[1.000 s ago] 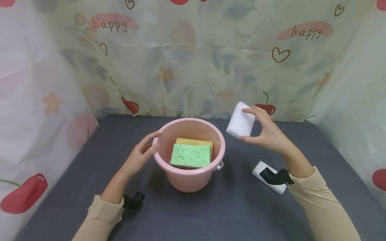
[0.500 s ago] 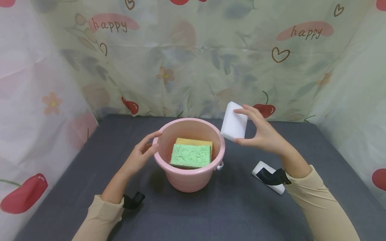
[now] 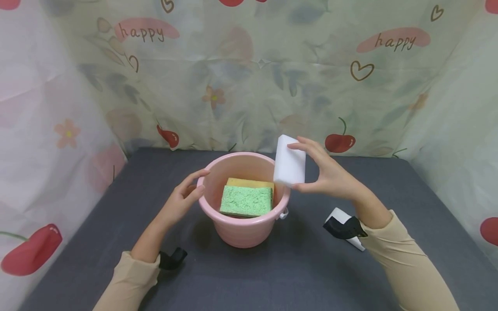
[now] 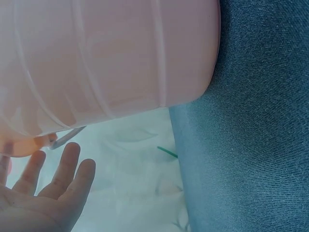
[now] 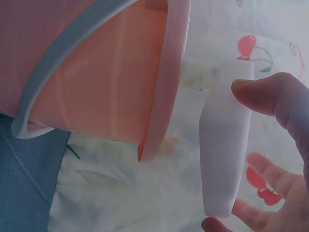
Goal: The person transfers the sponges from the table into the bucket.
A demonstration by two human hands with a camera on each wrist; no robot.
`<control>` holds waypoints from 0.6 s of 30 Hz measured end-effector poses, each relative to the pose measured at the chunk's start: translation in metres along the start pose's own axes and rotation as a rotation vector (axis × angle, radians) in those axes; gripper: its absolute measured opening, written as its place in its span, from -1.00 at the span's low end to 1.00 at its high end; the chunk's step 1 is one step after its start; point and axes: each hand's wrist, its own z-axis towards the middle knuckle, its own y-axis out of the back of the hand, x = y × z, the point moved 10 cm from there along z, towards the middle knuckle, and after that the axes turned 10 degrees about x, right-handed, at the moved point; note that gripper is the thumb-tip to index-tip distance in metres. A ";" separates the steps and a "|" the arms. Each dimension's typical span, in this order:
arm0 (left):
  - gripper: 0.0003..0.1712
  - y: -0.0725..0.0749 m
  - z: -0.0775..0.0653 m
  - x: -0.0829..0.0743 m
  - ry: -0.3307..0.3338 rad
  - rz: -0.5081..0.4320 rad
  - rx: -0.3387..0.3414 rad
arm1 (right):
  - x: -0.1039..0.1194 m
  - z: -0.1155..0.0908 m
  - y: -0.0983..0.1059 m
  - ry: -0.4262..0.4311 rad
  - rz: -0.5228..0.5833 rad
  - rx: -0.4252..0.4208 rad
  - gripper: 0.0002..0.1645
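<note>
A pink bucket (image 3: pixel 243 231) stands mid-table, holding a green sponge (image 3: pixel 247 201) with a yellow sponge (image 3: pixel 250 183) partly hidden behind it. My left hand (image 3: pixel 180 203) touches the bucket's left rim with thumb and index finger; the other fingers are loosely extended beside the wall in the left wrist view. Thumb and fingers of my right hand (image 3: pixel 330 175) pinch a white sponge block (image 3: pixel 291 163) by opposite ends. In the head view the block overlaps the bucket's right rim; in the right wrist view it hangs just beyond the rim, apart from it.
Another white sponge block (image 3: pixel 340 215) lies on the dark table (image 3: pixel 249 280) at the right, partly covered by the right wrist's black strap (image 3: pixel 344 227). The bucket's handle (image 5: pixel 63 53) hangs along its side. Patterned curtains (image 3: pixel 249 77) enclose the back and both sides.
My right hand has moved left with the white sponge block, from beside the bucket to its right rim, lowering slightly. The left hand and bucket have stayed put.
</note>
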 end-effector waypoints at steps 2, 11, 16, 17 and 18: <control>-0.48 0.000 0.000 0.000 -0.002 0.000 0.001 | 0.002 0.001 -0.002 0.009 0.000 0.013 -0.08; -0.48 0.000 0.000 0.000 -0.001 0.001 0.001 | 0.008 0.006 -0.013 0.041 0.013 0.097 -0.05; -0.49 0.000 0.000 -0.001 -0.003 0.002 -0.001 | 0.013 0.008 -0.019 0.072 0.020 0.131 -0.06; -0.49 -0.001 0.000 -0.001 -0.005 0.002 -0.001 | 0.015 0.009 -0.020 0.080 0.020 0.137 -0.06; -0.49 -0.001 0.000 -0.002 -0.006 0.004 -0.001 | 0.016 0.010 -0.021 0.087 0.020 0.142 -0.06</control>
